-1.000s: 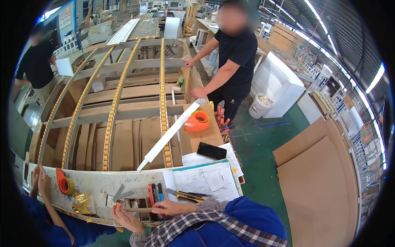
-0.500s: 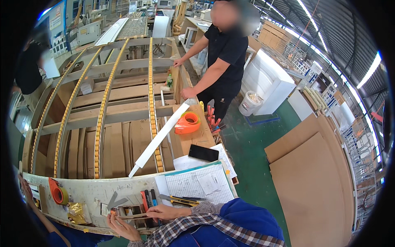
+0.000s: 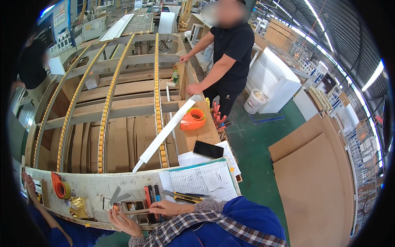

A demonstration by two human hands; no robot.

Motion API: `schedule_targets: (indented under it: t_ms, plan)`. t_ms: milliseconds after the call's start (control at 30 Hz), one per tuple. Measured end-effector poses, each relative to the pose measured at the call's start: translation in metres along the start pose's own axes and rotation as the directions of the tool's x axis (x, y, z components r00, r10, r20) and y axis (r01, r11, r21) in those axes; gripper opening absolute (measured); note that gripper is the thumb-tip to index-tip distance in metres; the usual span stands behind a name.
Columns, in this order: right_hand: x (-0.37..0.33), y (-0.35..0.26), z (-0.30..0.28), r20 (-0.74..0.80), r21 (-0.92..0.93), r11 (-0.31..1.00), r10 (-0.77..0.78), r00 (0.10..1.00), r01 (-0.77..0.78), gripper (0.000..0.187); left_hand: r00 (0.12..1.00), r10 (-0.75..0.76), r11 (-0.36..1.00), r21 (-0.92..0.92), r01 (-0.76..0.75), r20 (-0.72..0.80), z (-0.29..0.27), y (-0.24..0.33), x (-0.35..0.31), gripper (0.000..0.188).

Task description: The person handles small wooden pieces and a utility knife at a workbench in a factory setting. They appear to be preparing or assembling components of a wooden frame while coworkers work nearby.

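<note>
Fingers [image 3: 153, 207] of the right hand [image 3: 166, 208] pinch a thin strip [image 3: 135, 211] near its right end. The left hand [image 3: 123, 222] closes its fingers on the other end, so the strip spans level between them, low over the near edge of the table [image 3: 94, 185]. It looks best handled with both grips kept firm and close to the ends, so that it neither sags nor twists. Just behind it lie red markers [image 3: 147, 193], a yellow-and-black knife [image 3: 183, 196] and a printed sheet [image 3: 201, 181]. An orange tape dispenser [image 3: 61, 187] sits to the left, and a black phone [image 3: 208, 149] lies farther back. Beyond, a long white bar [image 3: 164, 133] crosses the wooden frame [image 3: 123, 111], where another person [image 3: 230, 57] stands.
</note>
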State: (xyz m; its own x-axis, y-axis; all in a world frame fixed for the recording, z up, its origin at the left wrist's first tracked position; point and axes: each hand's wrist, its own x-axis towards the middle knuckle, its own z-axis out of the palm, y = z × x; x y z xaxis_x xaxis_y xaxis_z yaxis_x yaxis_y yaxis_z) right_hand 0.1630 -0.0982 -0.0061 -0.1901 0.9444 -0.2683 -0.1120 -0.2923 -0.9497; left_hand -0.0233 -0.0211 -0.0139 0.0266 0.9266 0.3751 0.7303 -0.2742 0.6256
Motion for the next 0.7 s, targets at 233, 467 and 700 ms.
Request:
schedule_targets:
  t_ms: [233, 467, 700]
  plan:
    - [0.007, 0.022, 0.000, -0.016, -0.026, 0.996, -0.090, 0.996, 0.090, 0.027, 0.999, 0.048, 0.996, -0.072, -0.049, -0.016, -0.006, 0.010, 0.002, 0.022]
    - [0.003, 0.006, 0.000, 0.125, 0.148, 0.965, 0.198, 0.972, -0.215, 0.027, 0.996, 0.086, 0.995, -0.055, -0.087, -0.018, -0.007, 0.005, 0.001, 0.022]
    - [0.000, 0.002, 0.001, -0.197, -0.149, 0.989, -0.006, 0.980, -0.024, 0.028, 0.996, -0.068, 0.990, -0.131, 0.061, -0.050, -0.006, 0.009, 0.001, 0.026]
